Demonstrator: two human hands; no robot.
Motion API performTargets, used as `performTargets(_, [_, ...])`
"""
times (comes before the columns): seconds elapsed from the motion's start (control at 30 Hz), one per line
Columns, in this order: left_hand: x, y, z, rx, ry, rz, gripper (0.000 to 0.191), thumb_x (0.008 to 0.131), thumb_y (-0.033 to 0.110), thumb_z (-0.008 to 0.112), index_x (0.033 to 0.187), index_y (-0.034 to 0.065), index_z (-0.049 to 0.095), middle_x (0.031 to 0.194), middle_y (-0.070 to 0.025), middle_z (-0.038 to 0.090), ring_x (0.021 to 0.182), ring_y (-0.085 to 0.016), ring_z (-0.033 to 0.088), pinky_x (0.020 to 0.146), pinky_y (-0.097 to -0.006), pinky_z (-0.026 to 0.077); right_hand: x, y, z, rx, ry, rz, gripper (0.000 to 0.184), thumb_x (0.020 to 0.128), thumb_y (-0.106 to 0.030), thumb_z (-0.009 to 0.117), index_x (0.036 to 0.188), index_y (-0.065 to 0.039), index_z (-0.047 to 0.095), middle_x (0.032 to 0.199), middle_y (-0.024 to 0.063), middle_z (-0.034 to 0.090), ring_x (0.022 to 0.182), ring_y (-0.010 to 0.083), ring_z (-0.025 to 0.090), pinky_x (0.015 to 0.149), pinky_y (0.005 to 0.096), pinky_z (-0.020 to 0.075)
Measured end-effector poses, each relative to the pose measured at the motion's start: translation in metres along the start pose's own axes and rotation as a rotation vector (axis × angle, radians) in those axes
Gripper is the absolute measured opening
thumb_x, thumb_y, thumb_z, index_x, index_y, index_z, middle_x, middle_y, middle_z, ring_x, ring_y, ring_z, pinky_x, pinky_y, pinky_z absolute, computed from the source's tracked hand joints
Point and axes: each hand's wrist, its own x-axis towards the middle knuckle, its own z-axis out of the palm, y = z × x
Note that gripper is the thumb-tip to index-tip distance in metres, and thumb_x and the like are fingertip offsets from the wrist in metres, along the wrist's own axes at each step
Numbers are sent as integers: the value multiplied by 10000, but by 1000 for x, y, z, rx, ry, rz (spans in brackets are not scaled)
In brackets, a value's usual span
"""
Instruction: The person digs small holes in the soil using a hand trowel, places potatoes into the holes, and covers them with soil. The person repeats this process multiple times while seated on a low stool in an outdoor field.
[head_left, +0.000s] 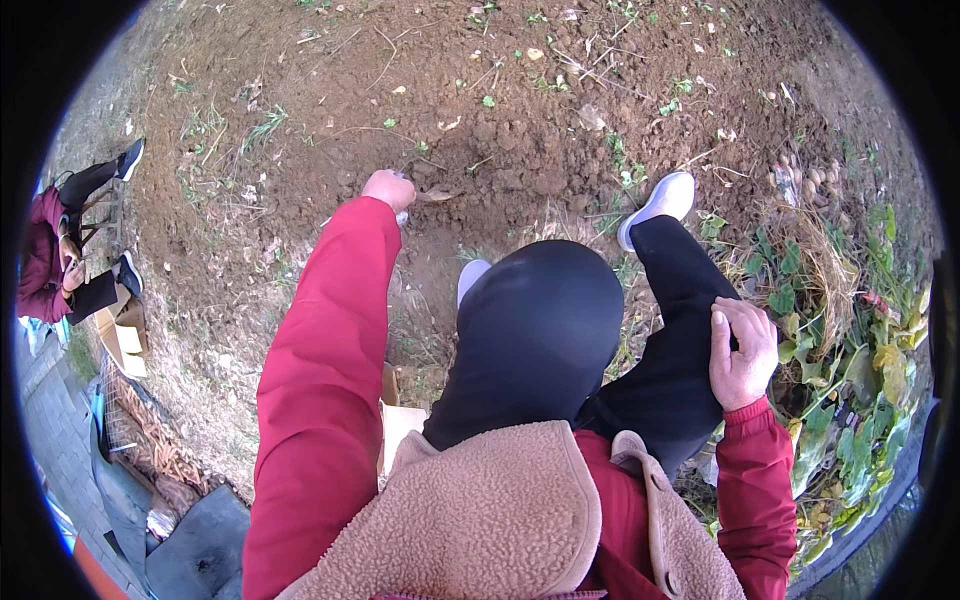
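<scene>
My left hand (388, 190) is stretched forward in a red sleeve, its fingers curled over the handle of a small hand tool. The tool's narrow, soil-coloured blade (435, 195) points right, close to the loose brown soil (510, 169); its exact kind is unclear, and my fist hides the handle. Flat on my black-trousered right leg (686, 292) rests my right hand (742, 352), holding nothing, thumb apart from the fingers. Between my arms my bent left knee (541, 315) rises. One white shoe (660, 206) stands on the soil's edge.
At far left another person (49, 255) sits, hands together, beside an open cardboard box (124, 330). Round brownish objects (814, 180) lie in a group at right. Leafy plants (847, 420) and dry straw (829, 277) border my right side. Grey paving (64, 412) lies lower left.
</scene>
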Motion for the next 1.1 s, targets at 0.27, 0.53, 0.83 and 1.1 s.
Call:
performTargets(0.27, [9, -12, 15, -172, 36, -85, 352, 959, 339, 575, 1074, 85, 789, 1150, -158, 746, 1122, -338, 698, 977, -425, 546, 3, 0, 1, -1, -7, -22, 104, 961, -138, 674, 978, -57, 737, 1049, 63, 759, 1031, 261, 693, 917, 389, 488])
performTargets(0.53, [7, 111, 64, -1139, 399, -661, 215, 843, 173, 644, 953, 1, 711, 1069, -261, 733, 1042, -408, 709, 934, -462, 548, 0, -2, 1, -9, 22, -4, 108, 956, -145, 681, 984, -61, 743, 1039, 61, 759, 1011, 255, 696, 913, 380, 489])
performTargets(0.83, [-41, 56, 69, -2046, 396, -771, 101, 836, 99, 747, 926, 69, 712, 862, -55, 696, 683, -187, 621, 607, -369, 495, -12, 4, 6, -12, 85, 0, 149, 974, -197, 673, 986, -76, 758, 1034, 49, 764, 1004, 244, 698, 903, 373, 495])
performTargets(1.1, [-185, 19, 147, -1796, 665, -760, 215, 831, 138, 769, 1018, 34, 760, 865, -35, 719, 735, -139, 640, 677, -320, 507, -21, 17, 12, -41, 40, 1, 250, 1029, -285, 619, 1038, -87, 772, 1084, 65, 763, 1038, 256, 694, 948, 380, 491])
